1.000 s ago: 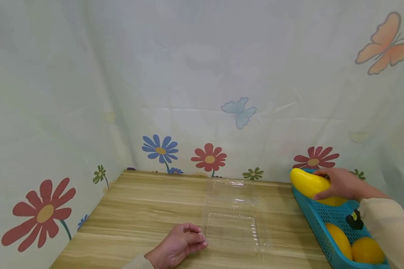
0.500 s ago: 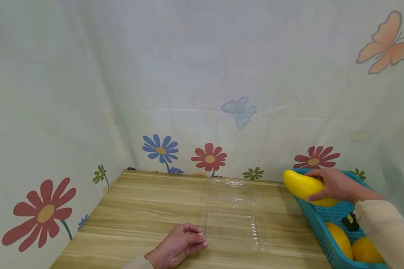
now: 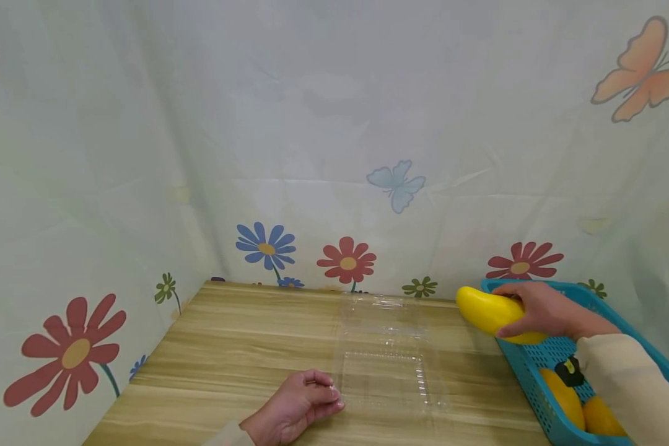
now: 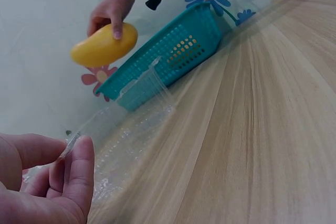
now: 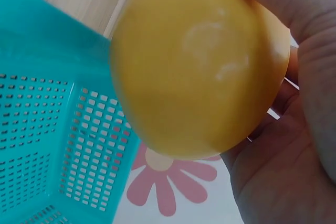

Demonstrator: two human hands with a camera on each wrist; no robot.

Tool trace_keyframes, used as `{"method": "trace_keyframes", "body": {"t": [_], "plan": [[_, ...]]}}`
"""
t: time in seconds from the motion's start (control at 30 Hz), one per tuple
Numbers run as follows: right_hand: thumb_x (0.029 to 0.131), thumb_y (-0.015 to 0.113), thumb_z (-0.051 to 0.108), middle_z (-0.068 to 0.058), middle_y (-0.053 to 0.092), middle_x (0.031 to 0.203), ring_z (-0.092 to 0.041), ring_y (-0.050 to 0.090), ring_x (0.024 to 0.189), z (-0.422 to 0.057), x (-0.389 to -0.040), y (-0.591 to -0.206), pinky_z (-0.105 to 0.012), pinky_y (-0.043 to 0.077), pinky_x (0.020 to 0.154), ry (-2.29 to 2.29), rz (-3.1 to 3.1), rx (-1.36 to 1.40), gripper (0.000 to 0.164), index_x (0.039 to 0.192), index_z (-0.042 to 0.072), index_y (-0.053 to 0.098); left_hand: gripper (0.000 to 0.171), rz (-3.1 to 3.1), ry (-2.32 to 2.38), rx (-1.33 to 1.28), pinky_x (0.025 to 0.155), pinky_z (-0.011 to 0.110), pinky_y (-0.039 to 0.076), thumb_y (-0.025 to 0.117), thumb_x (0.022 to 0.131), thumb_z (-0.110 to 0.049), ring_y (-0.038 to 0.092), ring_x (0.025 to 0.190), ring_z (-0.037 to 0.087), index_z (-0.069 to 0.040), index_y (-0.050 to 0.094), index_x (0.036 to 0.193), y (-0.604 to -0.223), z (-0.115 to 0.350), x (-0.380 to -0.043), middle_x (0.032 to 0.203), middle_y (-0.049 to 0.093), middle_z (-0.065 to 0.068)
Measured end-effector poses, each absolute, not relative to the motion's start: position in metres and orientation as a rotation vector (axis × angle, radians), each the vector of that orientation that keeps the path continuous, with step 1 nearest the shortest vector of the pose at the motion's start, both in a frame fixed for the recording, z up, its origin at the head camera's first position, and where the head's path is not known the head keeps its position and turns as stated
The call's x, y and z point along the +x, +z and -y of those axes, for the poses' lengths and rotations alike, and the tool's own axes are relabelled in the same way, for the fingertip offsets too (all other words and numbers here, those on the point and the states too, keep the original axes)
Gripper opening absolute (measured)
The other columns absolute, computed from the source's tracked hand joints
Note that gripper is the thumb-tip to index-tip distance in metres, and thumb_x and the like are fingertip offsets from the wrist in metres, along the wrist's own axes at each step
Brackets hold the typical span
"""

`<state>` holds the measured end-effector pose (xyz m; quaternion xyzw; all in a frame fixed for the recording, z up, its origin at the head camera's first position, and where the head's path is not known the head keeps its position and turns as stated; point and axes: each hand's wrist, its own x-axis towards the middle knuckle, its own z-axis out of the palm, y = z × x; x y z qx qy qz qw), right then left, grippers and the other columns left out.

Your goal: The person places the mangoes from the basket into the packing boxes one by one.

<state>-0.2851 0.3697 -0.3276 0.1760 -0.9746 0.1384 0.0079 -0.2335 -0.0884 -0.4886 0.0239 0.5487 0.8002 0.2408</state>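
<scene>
The person's right hand (image 3: 546, 313) holds a smooth, glossy yellow fruit, long and plump like a mango (image 3: 485, 313), in the air at the far left corner of a blue-green perforated plastic basket (image 3: 521, 378). The thumb is on the near side and the fingers reach over the far side. The fruit lies crosswise, its blunt left end raised a little and jutting past the basket's left rim; the left wrist view shows it above the basket, apart from it.

The left hand (image 3: 298, 406) is low, at the near left edge of a clear, thin plastic hinged container (image 3: 422, 381). Its thumb and finger pinch that edge between their tips. The container lies opened out on the pale wood-grain table (image 3: 240, 353), one half near and the other far, to the left of the basket.

In the near part of the basket sit two rounded orange-yellow fruits, a left one (image 3: 563, 396) and a right one (image 3: 599, 418), the latter partly covered by the cream sleeve (image 3: 630, 378) of the right arm. A small black device with a yellow patch (image 3: 570, 371) is fixed at the right wrist.

Behind the table hangs a whitish sheet (image 3: 312, 136) printed with flowers and butterflies.
</scene>
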Motion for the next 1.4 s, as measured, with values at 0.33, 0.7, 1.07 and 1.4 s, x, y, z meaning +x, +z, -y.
{"method": "trace_keyframes", "body": {"t": [0.33, 0.7, 1.07, 1.4], "plan": [[0.070, 0.092, 0.046, -0.002, 0.071, 0.110, -0.013, 0.058, 0.087, -0.356, -0.285, -0.330, -0.031, 0.055, 0.074, 0.472, 3.048, 0.606, 0.078, 0.130, 0.005, 0.064, 0.018, -1.507, 2.186, 0.058, 0.090, 0.033, 0.064, 0.063, 0.092, 0.012, 0.072, 0.090, 0.020, -0.001, 0.055, 0.101, -0.489, 0.088, -0.233, 0.094, 0.064, 0.010], [0.072, 0.091, 0.046, 0.002, 0.069, 0.109, -0.013, 0.058, 0.088, -0.346, -0.284, -0.333, -0.030, 0.056, 0.075, 0.551, 3.062, 0.635, 0.073, 0.130, 0.009, 0.064, 0.020, -1.503, 2.191, 0.053, 0.090, 0.034, 0.064, 0.067, 0.090, 0.010, 0.072, 0.090, 0.020, -0.002, 0.055, 0.101, -0.487, 0.088, -0.233, 0.094, 0.064, 0.008], [0.071, 0.092, 0.045, 0.002, 0.069, 0.109, -0.013, 0.058, 0.089, -0.332, -0.285, -0.335, -0.031, 0.055, 0.076, 0.570, 3.081, 0.629, 0.073, 0.129, 0.011, 0.064, 0.019, -1.503, 2.191, 0.047, 0.090, 0.033, 0.064, 0.065, 0.091, 0.011, 0.072, 0.089, 0.020, -0.002, 0.055, 0.101, -0.485, 0.088, -0.233, 0.095, 0.064, 0.009], [0.070, 0.093, 0.042, 0.003, 0.068, 0.107, -0.012, 0.058, 0.088, -0.323, -0.290, -0.341, -0.028, 0.055, 0.075, 0.562, 3.074, 0.658, 0.073, 0.128, 0.010, 0.064, 0.019, -1.516, 2.179, 0.023, 0.088, 0.033, 0.064, 0.064, 0.092, 0.012, 0.072, 0.088, 0.020, -0.001, 0.055, 0.102, -0.482, 0.087, -0.234, 0.095, 0.065, 0.010]]}}
